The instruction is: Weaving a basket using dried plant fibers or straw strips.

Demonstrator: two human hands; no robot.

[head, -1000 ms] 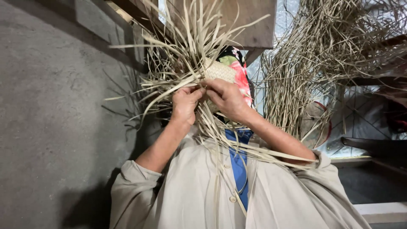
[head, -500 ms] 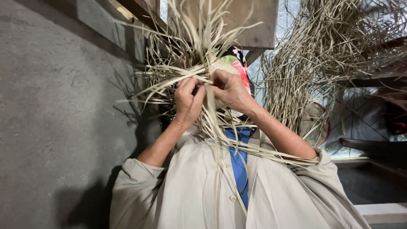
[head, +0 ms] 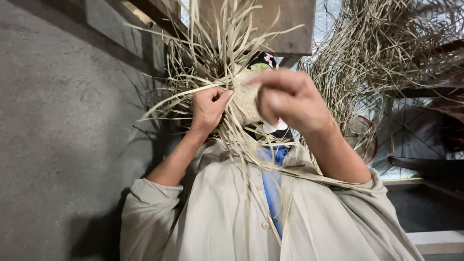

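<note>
Woven straw piece [head: 245, 99] at centre, loose strands fanning toward twelve o'clock; left hand [head: 208, 107] at nine o'clock of it, fingers curled, pinching strands; right hand [head: 290, 99] at three o'clock, blurred, grip unclear; straw heap [head: 386, 53] at two o'clock

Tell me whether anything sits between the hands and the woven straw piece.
Nothing visible does. The left hand already grips the woven straw piece at its edge, and the right hand is against its other side. Only its own loose strands fan out around them.
</note>
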